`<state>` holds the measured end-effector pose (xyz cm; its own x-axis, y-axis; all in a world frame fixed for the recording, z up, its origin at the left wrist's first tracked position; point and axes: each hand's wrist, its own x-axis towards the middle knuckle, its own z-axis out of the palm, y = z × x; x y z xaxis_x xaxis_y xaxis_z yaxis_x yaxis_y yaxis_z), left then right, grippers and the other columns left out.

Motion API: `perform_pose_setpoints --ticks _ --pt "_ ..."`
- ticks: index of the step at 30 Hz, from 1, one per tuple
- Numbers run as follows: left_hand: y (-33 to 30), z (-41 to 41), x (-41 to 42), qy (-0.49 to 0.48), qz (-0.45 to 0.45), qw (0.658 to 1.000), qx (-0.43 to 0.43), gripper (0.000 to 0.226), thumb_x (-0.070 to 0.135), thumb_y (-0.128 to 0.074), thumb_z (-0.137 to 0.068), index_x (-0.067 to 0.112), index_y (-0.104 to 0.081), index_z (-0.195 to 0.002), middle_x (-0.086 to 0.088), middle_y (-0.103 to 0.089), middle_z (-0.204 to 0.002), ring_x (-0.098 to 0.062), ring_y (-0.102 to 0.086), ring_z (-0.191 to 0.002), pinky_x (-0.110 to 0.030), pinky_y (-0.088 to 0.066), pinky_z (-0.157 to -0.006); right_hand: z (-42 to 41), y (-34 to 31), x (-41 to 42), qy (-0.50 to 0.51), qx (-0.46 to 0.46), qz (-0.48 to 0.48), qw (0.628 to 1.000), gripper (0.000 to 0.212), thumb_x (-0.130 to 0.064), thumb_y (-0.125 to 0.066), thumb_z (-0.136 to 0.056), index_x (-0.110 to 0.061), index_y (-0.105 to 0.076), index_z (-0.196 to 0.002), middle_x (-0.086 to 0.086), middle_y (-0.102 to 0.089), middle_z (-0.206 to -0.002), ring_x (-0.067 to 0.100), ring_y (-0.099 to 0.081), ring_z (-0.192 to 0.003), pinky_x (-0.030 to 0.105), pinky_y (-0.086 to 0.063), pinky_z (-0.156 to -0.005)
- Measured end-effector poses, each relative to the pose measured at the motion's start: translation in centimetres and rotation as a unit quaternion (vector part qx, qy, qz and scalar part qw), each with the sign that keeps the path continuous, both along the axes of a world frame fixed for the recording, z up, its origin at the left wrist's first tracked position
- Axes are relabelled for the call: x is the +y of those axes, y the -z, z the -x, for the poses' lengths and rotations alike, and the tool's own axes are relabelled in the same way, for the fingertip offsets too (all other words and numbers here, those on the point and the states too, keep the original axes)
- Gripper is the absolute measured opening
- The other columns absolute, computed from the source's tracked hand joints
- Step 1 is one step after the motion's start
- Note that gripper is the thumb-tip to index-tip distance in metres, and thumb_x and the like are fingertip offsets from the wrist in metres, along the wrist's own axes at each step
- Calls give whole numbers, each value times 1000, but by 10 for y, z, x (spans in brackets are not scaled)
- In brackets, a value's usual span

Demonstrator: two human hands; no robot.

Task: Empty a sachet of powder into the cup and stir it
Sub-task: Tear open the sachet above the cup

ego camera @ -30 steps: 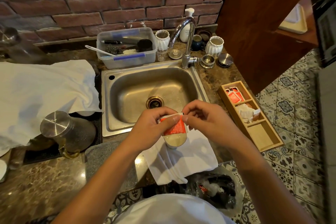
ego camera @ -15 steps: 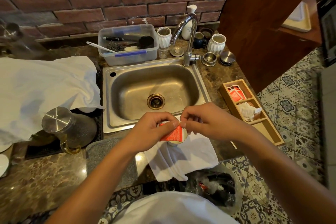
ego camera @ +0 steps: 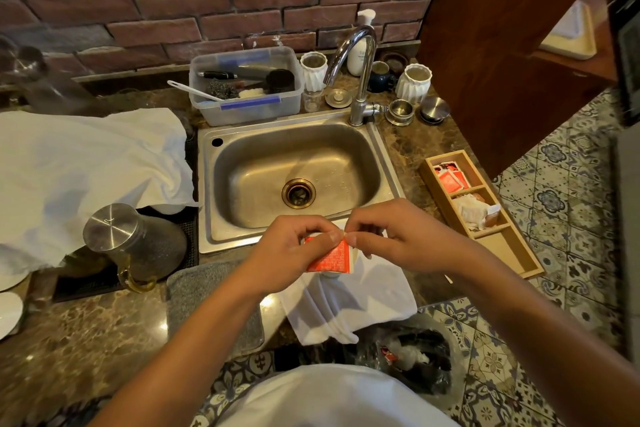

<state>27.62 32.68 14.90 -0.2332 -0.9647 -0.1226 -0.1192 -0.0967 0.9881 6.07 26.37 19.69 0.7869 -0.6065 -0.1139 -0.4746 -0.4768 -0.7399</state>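
Observation:
An orange-red sachet [ego camera: 331, 258] is pinched at its top edge between both hands, just in front of the sink. My left hand [ego camera: 289, 250] grips its upper left side, thumb on the front. My right hand [ego camera: 391, 236] pinches the top right corner. A pale cup [ego camera: 354, 256] stands directly under the sachet on a white cloth [ego camera: 349, 308], almost fully hidden by the sachet and my fingers. Whether the sachet is torn open cannot be told. No stirrer shows near the cup.
A steel sink [ego camera: 298, 180] with a tap [ego camera: 360, 73] lies behind my hands. To the right a wooden tray [ego camera: 485, 215] holds more sachets. At left stand a lidded glass jug [ego camera: 135, 243] and a large white cloth [ego camera: 79, 170]. A grey mat [ego camera: 197, 295] lies beside the cup.
Both hands and the sachet have dropped lower over the cup, which now hides it almost completely. The grip on the sachet's top edge stays the same.

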Motion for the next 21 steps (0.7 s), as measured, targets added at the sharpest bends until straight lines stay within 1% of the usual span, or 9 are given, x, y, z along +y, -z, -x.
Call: perform_pose_setpoints --ticks 3,5,7,10,12,15,18,21 --pt "2 3 1 -8 -9 1000 -9 13 24 -67 -94 21 -78 -88 15 -73 -78 1 -64 -69 -12 -46 -62 2 3 4 -4 9 27 1000 14 -19 -63 -102 -11 -72 -96 2 -69 -77 20 -62 -69 46 -49 -64" --pt "3 5 2 -12 -17 1000 3 13 22 -68 -94 22 -78 -86 13 -73 -78 1 -65 -68 -12 -46 -61 2 4 7 -8 9 49 999 14 -20 -63 -102 -12 -71 -94 0 -67 -76 18 -59 -67 45 -47 -63" --pt "3 6 3 -21 -30 999 17 14 24 -68 -92 24 -79 -83 12 -74 -78 1 -65 -70 -12 -46 -63 2 3 9 -12 12 64 998 15 -22 -63 -102 -13 -71 -94 0 -67 -77 17 -59 -68 44 -48 -63" --pt "5 8 5 -28 -54 997 42 14 27 -69 -89 20 -80 -84 5 -76 -83 -4 -66 -77 -15 -48 -69 2 1 9 -29 36 95 994 18 -25 -60 -102 -12 -71 -93 -1 -67 -79 18 -60 -71 44 -49 -64" --pt "6 9 6 -28 -62 997 48 14 27 -69 -89 21 -81 -85 2 -77 -85 -6 -67 -79 -16 -49 -70 1 0 11 -40 54 128 990 21 -27 -57 -103 -14 -70 -94 -1 -67 -81 18 -60 -73 43 -50 -65" --pt "9 13 8 -22 -72 995 66 15 27 -68 -88 29 -82 -83 5 -79 -85 -6 -69 -79 -17 -50 -70 1 -1 17 -49 73 202 975 26 -33 -47 -101 -19 -68 -94 -4 -67 -83 17 -59 -75 38 -48 -62" --pt "15 14 12 -42 -80 994 67 16 39 -69 -82 30 -82 -84 4 -79 -86 -9 -70 -81 -22 -52 -73 1 6 24 -35 78 231 969 31 -38 -42 -101 -21 -66 -92 -6 -66 -80 15 -57 -73 35 -45 -58" --pt "18 14 14 -46 -66 996 40 17 40 -67 -86 30 -81 -85 5 -78 -86 -6 -69 -79 -20 -51 -73 -1 19 32 18 71 224 972 32 -40 -43 -101 -20 -65 -91 -5 -65 -79 14 -55 -70 35 -45 -59"
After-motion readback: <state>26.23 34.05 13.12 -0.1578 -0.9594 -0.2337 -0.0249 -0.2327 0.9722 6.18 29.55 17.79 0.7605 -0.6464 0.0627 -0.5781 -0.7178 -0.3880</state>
